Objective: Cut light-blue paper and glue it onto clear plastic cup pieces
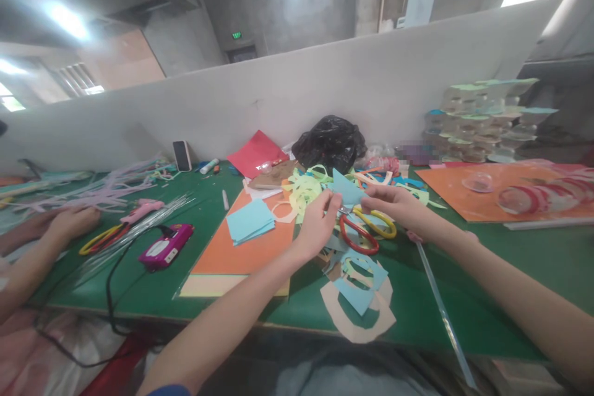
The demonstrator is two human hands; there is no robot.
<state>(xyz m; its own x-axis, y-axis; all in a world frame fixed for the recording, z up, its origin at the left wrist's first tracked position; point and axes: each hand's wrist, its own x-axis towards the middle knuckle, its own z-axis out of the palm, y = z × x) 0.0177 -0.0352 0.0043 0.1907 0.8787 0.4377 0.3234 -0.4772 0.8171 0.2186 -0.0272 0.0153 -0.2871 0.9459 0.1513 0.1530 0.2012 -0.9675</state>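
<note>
A folded piece of light blue paper [346,188] is held up between my two hands, a pointed corner showing at the top. My left hand [321,218] pinches its left side with the fingers closed. On the opposite side my right hand [387,203] grips the paper's edge between thumb and fingers. Just below are scissors with one red and one yellow handle [359,244]; their blades are mostly hidden by my hands and the paper. Blue and pale cut paper scraps [355,328] lie nearer to me, and more green scraps [304,192] are heaped behind my left hand.
Blue paper squares [250,221] rest on an orange sheet [223,260] at left. A purple power box [166,247] with a black cable stands farther left, near another person's hand [77,221]. A black plastic bag [329,141] sits behind; a glue stick [448,315] points toward me.
</note>
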